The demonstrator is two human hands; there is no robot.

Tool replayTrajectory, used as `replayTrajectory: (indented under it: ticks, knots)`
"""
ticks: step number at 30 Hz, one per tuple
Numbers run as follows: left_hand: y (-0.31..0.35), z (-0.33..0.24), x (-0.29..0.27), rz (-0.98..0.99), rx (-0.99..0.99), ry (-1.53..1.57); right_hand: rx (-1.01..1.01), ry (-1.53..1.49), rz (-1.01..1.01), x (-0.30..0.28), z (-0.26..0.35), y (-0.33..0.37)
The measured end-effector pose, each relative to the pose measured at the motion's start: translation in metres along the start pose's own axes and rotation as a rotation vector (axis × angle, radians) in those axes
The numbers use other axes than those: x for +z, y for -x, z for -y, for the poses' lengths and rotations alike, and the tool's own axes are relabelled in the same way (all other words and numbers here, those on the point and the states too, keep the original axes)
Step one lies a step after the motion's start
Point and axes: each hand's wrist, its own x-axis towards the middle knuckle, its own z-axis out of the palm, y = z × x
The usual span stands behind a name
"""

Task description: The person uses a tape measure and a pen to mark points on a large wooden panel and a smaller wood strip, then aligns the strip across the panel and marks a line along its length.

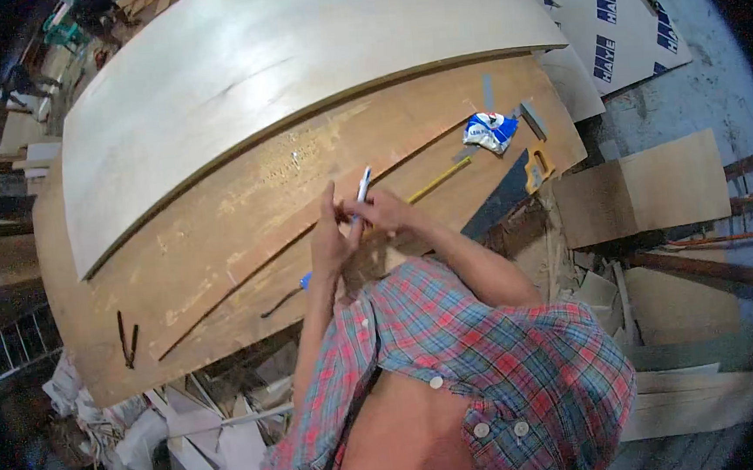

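Observation:
My right hand (386, 212) is closed around a slim white pen (364, 184) that points up and away from me. Close beside it, my left hand (331, 241) has its index finger stretched out and its thumb apart, with the fingertips near the pen's lower end. Both hands are above a brown plywood sheet (193, 239). A long thin wooden strip (261, 271) lies diagonally across the sheet, passing behind my hands. To the right of my right hand is a yellow measuring tape (440, 181). A blue-and-black tool (285, 301), partly hidden, lies left of my left forearm.
A large pale panel (294, 57) covers the far side. At right lie a handsaw (503, 196) with a yellow handle, a blue-and-white packet (490, 132) and a metal square (534, 121). Two dark thin pieces (128, 341) lie left. Scraps (189, 431) litter the near floor.

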Motion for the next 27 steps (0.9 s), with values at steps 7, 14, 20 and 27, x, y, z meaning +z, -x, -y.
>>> replayTrajectory:
  ticks: [7,14,20,27]
  knots:
    - [-0.009,0.060,-0.034,-0.004,-0.117,-0.461,-0.234,-0.079,-0.632,-0.192,0.024,-0.033]
    - [0.005,0.073,-0.049,0.187,-0.347,-0.597,-0.283,0.051,-0.739,-0.302,0.033,-0.108]
    - [-0.003,0.064,-0.028,0.186,-0.459,-0.656,-0.251,0.245,-0.786,-0.314,0.030,-0.157]
    - [-0.004,0.066,-0.028,0.195,-0.451,-0.650,-0.243,0.274,-0.715,-0.320,0.030,-0.161]
